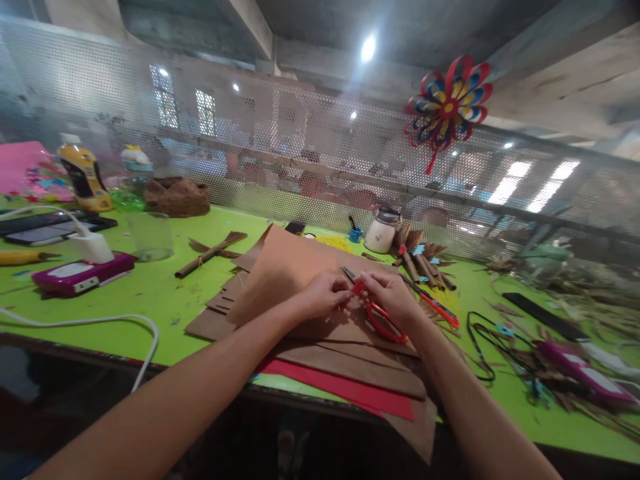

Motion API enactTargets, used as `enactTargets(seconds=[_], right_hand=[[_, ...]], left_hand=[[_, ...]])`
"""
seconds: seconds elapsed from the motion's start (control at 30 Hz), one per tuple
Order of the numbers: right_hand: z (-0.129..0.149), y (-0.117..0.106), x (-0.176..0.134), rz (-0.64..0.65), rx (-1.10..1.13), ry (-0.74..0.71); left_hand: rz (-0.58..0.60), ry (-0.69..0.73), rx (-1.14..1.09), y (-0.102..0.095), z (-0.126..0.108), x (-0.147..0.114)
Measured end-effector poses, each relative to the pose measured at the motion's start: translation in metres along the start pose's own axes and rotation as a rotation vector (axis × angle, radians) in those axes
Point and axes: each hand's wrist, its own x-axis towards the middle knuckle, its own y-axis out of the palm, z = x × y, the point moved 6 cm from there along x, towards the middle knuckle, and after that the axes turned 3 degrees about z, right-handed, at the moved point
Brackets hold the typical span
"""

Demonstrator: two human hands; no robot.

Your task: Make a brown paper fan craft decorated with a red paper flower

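Over a pile of brown paper sheets (pixel 295 267), my two hands are close together. A small red piece (pixel 358 287), perhaps paper, is pinched in the fingertips of my right hand (pixel 389 297). My left hand (pixel 326 297) is closed just beside it, fingers curled; what its fingertips hold, if anything, is too small to make out. Red-handled scissors (pixel 385 328) lie under my right hand, partly hidden by it. Another tool with a red and black handle (pixel 440 310) rests just to the right. Red paper (pixel 345 390) sticks out under the pile's front edge.
Left on the green table (pixel 200 227) are a rolled brown stick (pixel 210 255), a clear cup (pixel 150 237) and a purple power strip (pixel 83 273). Brown bundles (pixel 420 257) and a white jar (pixel 383 230) stand behind. Cords (pixel 480 347) and scraps lie right. A mesh panel (pixel 300 153) borders the back.
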Motion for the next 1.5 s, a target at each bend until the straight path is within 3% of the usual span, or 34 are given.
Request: enactTargets(seconds=[0.1,0.23,0.37,0.47,0.63,0.8,1.07,1.27,1.37,1.5], right_hand=[[-0.001,0.004,0.000,0.051,-0.081,0.005],[-0.001,0.005,0.000,0.015,-0.178,-0.037],[-0.001,0.003,-0.001,-0.035,-0.171,-0.039],[0.002,0.001,-0.002,-0.051,-0.111,-0.065],[0.008,-0.006,-0.003,-0.151,0.010,-0.130],[0.016,-0.008,-0.005,-0.172,-0.022,-0.212],[0.027,-0.003,-0.008,-0.043,-0.036,-0.298],[0.013,-0.006,-0.004,-0.018,0.194,-0.165],[0.005,-0.008,-0.001,-0.056,0.277,-0.119],[0.002,-0.001,-0.001,-0.067,0.157,-0.082]], left_hand=[[-0.010,0.008,-0.027,-0.001,0.002,0.001],[0.011,-0.045,-0.047,0.002,0.007,-0.001],[0.019,-0.051,-0.052,0.005,0.005,-0.002],[0.013,-0.045,-0.177,0.003,0.001,-0.002],[0.177,-0.126,-0.511,0.004,-0.003,-0.007],[0.308,-0.157,-0.675,0.006,-0.006,-0.009],[0.261,-0.133,-0.618,0.005,-0.013,-0.012],[0.117,-0.061,-0.566,-0.002,-0.014,-0.010],[0.015,-0.014,-0.430,-0.005,-0.014,-0.007],[-0.051,0.081,-0.186,-0.004,-0.019,-0.005]])
